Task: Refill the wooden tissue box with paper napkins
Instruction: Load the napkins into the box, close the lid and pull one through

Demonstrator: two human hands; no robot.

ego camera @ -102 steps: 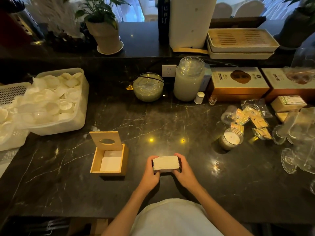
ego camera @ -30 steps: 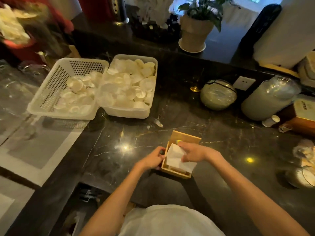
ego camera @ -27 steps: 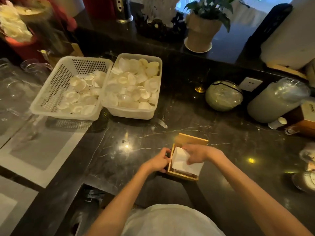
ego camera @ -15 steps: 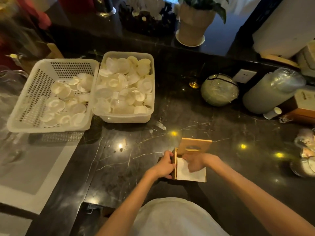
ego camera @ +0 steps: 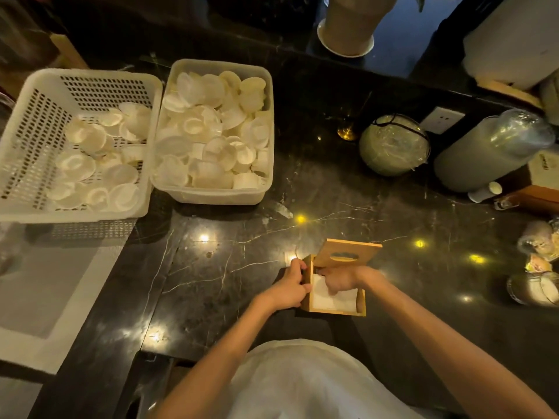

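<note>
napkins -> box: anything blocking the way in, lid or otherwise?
Nothing visible. The lid is swung up at the far edge, leaving the wooden box open on top. The napkins already lie inside, the right hand pressing them down while the left hand grips the box's left wall.

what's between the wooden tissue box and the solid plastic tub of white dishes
In the head view, only bare dark marble counter lies between the wooden tissue box and the tub, with light reflections on it.
</note>
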